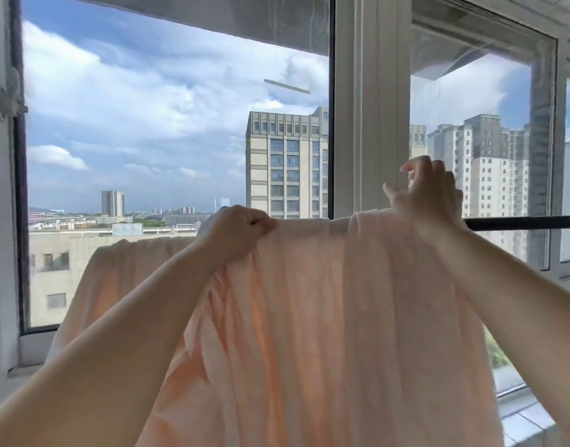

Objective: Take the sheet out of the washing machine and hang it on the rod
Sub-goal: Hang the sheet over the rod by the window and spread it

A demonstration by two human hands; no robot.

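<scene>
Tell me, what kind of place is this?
Probably an enclosed balcony or laundry nook high in an apartment block. Big windows look out on towers, and a pink sheet hangs over a black rod.

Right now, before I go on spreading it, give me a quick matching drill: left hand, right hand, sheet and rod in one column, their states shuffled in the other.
Things:
1. left hand
2. right hand
3. sheet
4. rod

States:
A. black, bare on the right side
B. pinches the cloth's top edge
C. pale pink, draped and bunched in folds
D. raised at the cloth's right end, blurred, grip unclear

Pairs: 1-B, 2-D, 3-C, 4-A
</scene>
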